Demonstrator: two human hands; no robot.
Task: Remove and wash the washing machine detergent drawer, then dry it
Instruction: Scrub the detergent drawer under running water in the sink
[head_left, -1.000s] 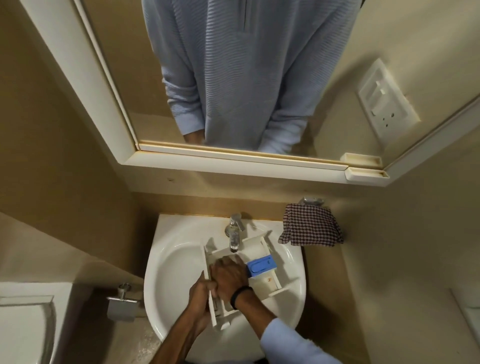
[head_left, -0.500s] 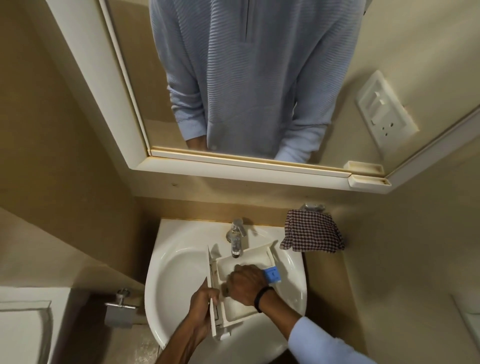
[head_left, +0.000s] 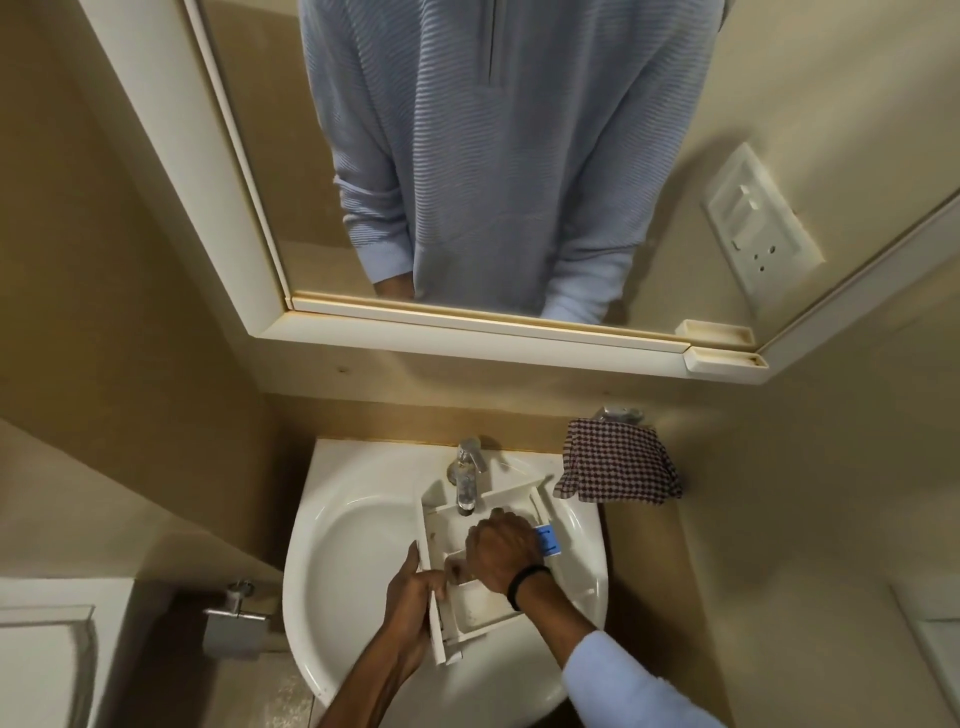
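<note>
Head-camera view, looking down into a small washroom. Nearest, at 6 o'clock of the frame: two bare forearms reaching into a white sink (head_left: 353, 545), light blue sleeve on the right arm, black band on the right wrist.

Left hand (head_left: 413, 597) at 7 o'clock of the basin, fingers and thumb clamped round the left side wall of the detergent drawer (head_left: 483, 613), steadying it. Right hand (head_left: 501, 553) just beyond, bent over the drawer's middle, fingers curled down into a compartment. Fingertips hidden, so impossible to tell whether gripping anything or merely rubbing.

Drawer white, lying inside the basin, open side up, far end directly under the faucet (head_left: 467, 478) at 12 o'clock of the basin. Blue insert (head_left: 549, 540) showing at 3 o'clock of the right hand. No stream of water plainly visible.

Farther out: checked cloth (head_left: 618, 462) hanging at 2 o'clock of the sink, just beside its rim. Metal paper holder (head_left: 234, 618) at 9 o'clock, on the wall. Beyond, at 12 o'clock of the frame, a white-framed mirror (head_left: 208, 171) reflecting a light blue sweater.

Probably the washing step: drawer already out of the machine, drying not yet begun. Next move likely calling for a rinse of every compartment under the faucet, then lifting the drawer clear and reaching toward 2 o'clock for the cloth, with a firm hold on slippery wet plastic.
</note>
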